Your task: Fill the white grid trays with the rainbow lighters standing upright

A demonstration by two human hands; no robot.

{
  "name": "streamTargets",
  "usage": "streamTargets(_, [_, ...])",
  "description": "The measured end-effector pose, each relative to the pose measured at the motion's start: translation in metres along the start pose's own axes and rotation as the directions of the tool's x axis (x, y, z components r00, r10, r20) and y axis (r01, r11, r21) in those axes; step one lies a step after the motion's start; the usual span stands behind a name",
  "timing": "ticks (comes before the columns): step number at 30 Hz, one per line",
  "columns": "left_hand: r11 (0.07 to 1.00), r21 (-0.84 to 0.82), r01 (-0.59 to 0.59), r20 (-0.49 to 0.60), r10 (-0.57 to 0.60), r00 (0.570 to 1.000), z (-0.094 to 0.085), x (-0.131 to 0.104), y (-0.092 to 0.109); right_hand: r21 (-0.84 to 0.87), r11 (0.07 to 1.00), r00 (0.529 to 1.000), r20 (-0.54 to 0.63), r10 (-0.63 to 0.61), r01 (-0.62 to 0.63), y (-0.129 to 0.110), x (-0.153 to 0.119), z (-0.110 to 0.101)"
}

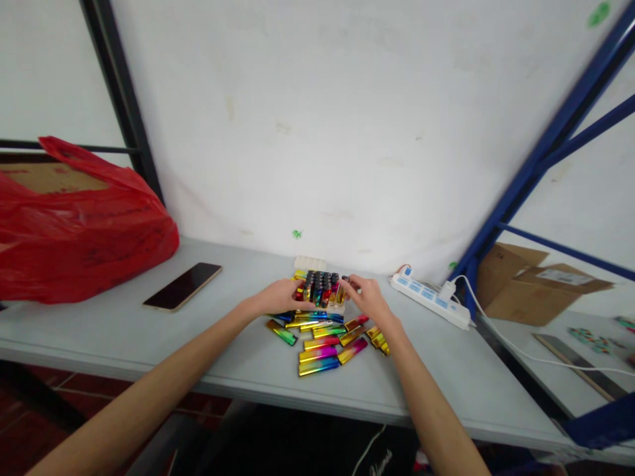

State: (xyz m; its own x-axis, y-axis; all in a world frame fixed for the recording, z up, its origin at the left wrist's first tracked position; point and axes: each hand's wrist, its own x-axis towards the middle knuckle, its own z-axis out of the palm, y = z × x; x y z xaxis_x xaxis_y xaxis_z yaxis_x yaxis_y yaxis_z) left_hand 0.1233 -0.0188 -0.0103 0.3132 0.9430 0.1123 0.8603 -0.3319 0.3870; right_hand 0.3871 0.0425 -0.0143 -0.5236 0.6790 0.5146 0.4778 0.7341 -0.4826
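Upright lighters (320, 285) with black tops and shiny coloured bodies stand packed in rows in a small pale tray (338, 309). My left hand (284, 296) is closed around the left side of this tray, its thumb along the front. On the right, my right hand (368, 295) has its fingers pinched at a lighter (346, 280) by the tray's right end; the fingertips partly hide it. In front of the tray lie several loose shiny lighter-sized pieces (318, 366) in gold, red, pink, green and blue.
Behind the lighters lies another pale tray (310, 263) against the wall. A phone (183, 286) and a red plastic bag (84, 225) are to the left. A white power strip (430, 299) with cables lies right, near a blue metal frame (526, 172) and a cardboard box (520, 284).
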Motion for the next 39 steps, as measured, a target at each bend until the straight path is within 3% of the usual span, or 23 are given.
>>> streamTargets(8, [1.000, -0.005, -0.002, 0.001, 0.002, 1.000, 0.001, 0.000, -0.001, 0.148, 0.988, 0.975, 0.224, -0.002, -0.032, -0.001, -0.001, -0.005])
streamTargets(21, [1.000, -0.006, 0.022, 0.002, -0.022, 1.000, 0.001, 0.002, -0.002, 0.078, 0.997, 0.954, 0.297, -0.033, 0.010, -0.009, -0.001, -0.016])
streamTargets(31, [1.000, -0.018, 0.006, -0.018, -0.007, 1.000, 0.001, 0.001, -0.001, -0.096, 0.994, 0.967, 0.252, -0.024, 0.050, 0.006, 0.008, 0.009])
streamTargets(39, [1.000, 0.015, 0.021, -0.018, -0.021, 1.000, 0.000, -0.001, 0.002, -0.054, 0.997, 0.935, 0.353, -0.028, 0.050, 0.000, -0.001, 0.010])
